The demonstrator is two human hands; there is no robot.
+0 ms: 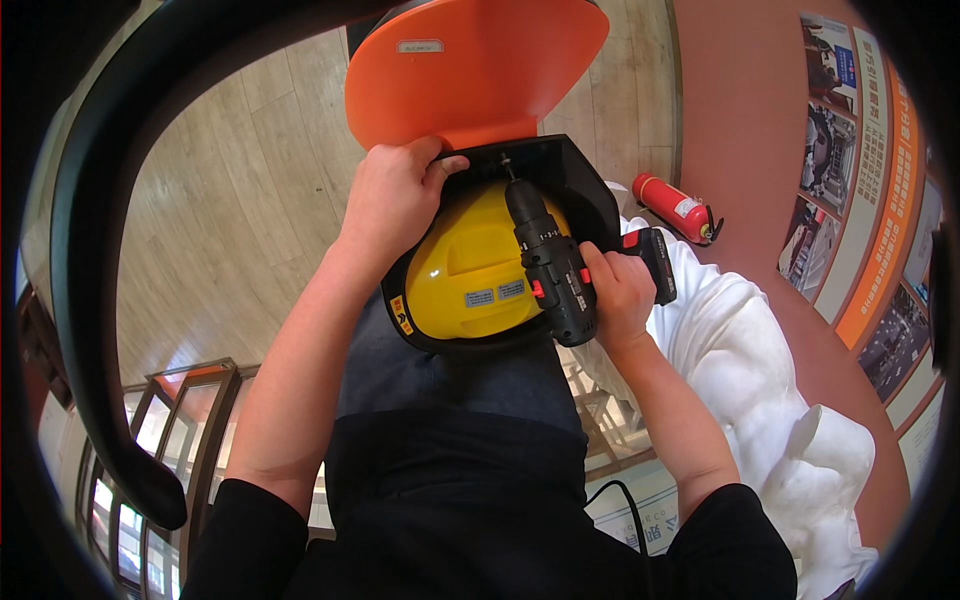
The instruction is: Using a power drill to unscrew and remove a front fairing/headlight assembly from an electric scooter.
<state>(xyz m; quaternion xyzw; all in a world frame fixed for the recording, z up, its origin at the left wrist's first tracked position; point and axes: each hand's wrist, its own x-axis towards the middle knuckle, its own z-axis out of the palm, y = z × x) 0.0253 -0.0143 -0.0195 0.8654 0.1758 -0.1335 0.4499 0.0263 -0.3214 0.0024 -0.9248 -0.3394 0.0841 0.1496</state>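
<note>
Our right hand [620,295] wraps round the cordless drill [562,270], which we hold over the right side of the yellow dome [465,270], its bit [508,168] toward the far wall of the black casing [592,190] around that dome. Our left hand [398,190] curls at the casing's rim beyond the dome; we cannot tell whether it grips.

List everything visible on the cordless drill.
The cordless drill has a black, plastic-looking body with red accents, a ringed collar, a dark chuck with a slim metallic bit, and a black-and-red battery. The right hand grips its handle. Held sideways over the yellow hard hat, it points away from the person, toward the black box's far wall; bit contact is unclear.
</note>
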